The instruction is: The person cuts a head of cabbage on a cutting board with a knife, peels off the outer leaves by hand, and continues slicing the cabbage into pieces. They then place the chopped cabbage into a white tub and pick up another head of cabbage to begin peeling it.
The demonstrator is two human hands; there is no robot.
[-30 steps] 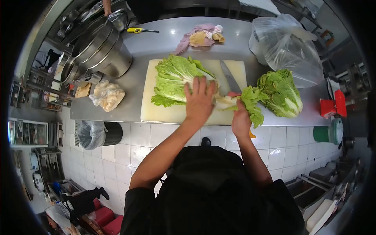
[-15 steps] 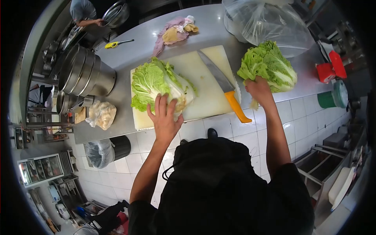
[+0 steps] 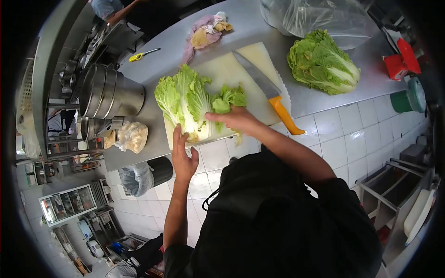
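A napa cabbage point(image 3: 183, 104) lies on the white cutting board point(image 3: 232, 69) at the counter's front edge. My left hand point(image 3: 182, 155) rests against its stem end with the fingers spread. My right hand point(image 3: 236, 118) reaches across from the right and grips an outer leaf point(image 3: 227, 99) on the cabbage's right side. A knife point(image 3: 269, 92) with an orange handle lies on the board's right part, its handle hanging over the counter's front edge. A second cabbage point(image 3: 324, 62) sits on the steel counter at the right, apart from both hands.
A clear plastic bag point(image 3: 320, 16) lies behind the second cabbage. Stacked steel pots point(image 3: 109, 92) and a small bag of food point(image 3: 132, 136) stand left of the board. Cloths point(image 3: 204, 34) and a yellow peeler point(image 3: 139, 55) lie at the back. Another person point(image 3: 111, 9) works beyond.
My right hand let go of the cabbage at the right and came back to the one on the board, gripping a leaf. My left hand slid down to the stem end.
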